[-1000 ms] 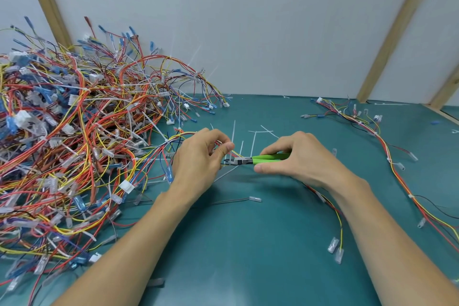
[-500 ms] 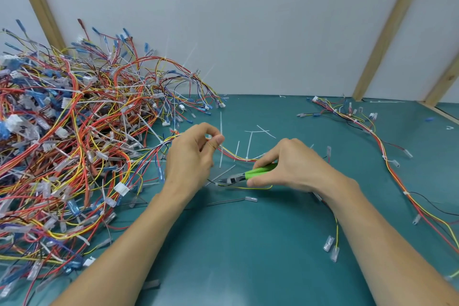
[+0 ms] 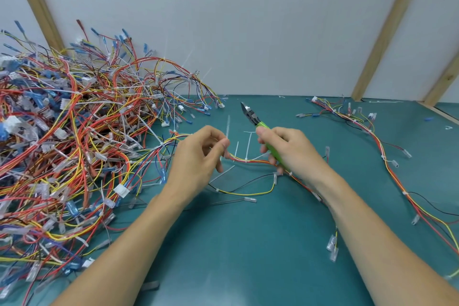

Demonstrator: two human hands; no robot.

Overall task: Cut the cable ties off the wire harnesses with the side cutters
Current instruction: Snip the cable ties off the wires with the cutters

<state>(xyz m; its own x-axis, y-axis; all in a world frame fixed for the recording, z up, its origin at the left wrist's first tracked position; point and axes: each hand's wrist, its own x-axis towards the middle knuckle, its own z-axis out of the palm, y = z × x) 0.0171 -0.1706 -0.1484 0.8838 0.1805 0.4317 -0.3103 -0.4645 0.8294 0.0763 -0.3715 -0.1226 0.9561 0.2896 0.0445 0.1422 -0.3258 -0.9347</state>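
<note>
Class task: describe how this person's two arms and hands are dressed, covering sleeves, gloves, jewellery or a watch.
Both forearms are bare up to the frame's lower edge, with no sleeves showing. The left hand and right hand wear no gloves. No watch, ring or wristband shows.

Red, yellow, orange and blue wires (image 3: 74, 146) lie on a teal desk (image 3: 248, 243); the cutters (image 3: 263, 131) have green handles; white wall (image 3: 248, 20).

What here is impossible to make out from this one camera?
- Head view: what the left hand pinches; its own curled fingers cover it.
- Side cutters: most of the green handles, hidden inside the right hand.
- Wire pile: cut off by the left edge.
</note>
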